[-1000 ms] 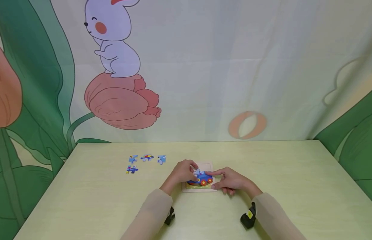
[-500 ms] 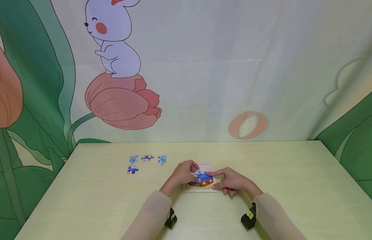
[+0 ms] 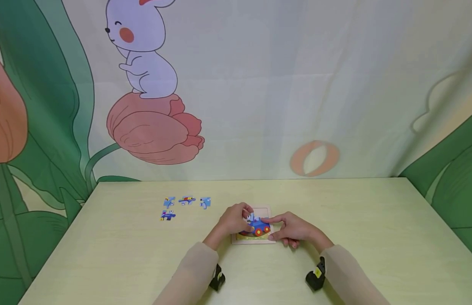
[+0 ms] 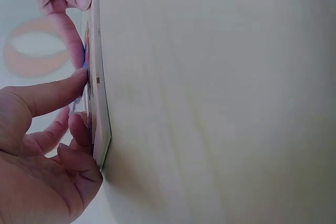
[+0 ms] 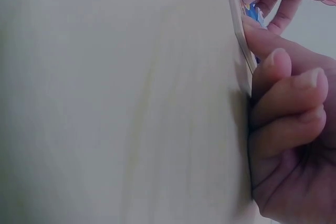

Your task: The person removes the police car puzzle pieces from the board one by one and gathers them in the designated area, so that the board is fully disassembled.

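1. Well, everything centres on a small wooden frame [image 3: 246, 243] lying flat on the bench [image 3: 354, 220], with a picture puzzle partly laid inside it.
2. At the frame's left side, the left hand [image 3: 233, 218] reaches over the rim. Its grip is nearly closed, thumb and forefinger pinching what looks like a pale blue piece [image 3: 251, 217] beside the blue car [image 3: 260, 226]. Seen from the left wrist, that piece seems tilted, though fingers hide much of it.
3. At the frame's right side, the right hand [image 3: 294, 226] has its forefinger stretched over the laid part and its thumb at the rim. That grip is loose and parted, with no piece in it that I can see; I'd say it steadies things.
4. Done, by the look of it: the frame's near part, where car wheels and yellow ground join up.
5. Left to do: the frame's far strip looks bare, and left of the frame wait a blue-and-orange piece [image 3: 169, 202], a red-and-yellow piece [image 3: 187, 200] and a light blue piece [image 3: 206, 202] in a row, plus a dark blue piece [image 3: 168, 216] nearer the person. Past halfway, I'd judge, but what the left hand covers I can't tell.
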Demonstrator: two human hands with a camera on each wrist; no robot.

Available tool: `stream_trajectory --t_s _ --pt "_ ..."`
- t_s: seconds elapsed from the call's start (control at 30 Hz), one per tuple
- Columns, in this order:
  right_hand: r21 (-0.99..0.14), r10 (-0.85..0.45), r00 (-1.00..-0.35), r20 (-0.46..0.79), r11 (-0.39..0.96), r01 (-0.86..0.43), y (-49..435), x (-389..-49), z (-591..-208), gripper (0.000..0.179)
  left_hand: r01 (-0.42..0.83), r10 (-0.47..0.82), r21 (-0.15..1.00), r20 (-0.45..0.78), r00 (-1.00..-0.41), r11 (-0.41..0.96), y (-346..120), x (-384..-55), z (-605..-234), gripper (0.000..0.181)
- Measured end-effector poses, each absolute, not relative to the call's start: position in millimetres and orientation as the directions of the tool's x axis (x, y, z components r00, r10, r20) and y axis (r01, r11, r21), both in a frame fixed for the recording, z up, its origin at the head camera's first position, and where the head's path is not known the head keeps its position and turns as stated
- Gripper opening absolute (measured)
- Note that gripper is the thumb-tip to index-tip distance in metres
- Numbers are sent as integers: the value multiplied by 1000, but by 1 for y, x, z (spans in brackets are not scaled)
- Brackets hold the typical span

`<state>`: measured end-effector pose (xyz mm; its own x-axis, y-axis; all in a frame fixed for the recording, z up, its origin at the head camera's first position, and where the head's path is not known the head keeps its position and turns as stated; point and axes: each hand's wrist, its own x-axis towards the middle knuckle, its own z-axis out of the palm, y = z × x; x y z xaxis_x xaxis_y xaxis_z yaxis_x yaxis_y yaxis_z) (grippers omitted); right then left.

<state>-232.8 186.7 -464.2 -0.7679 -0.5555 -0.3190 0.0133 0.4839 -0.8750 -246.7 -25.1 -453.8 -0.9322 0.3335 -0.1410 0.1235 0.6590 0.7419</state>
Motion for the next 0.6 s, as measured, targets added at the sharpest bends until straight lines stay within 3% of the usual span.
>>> stream_trajectory --t_s 0.6 --pt "-865 -527 -780 -338 500 37 186 -234 -469 54 65 331 847 -134 -934 527 -38 -247 -455 38"
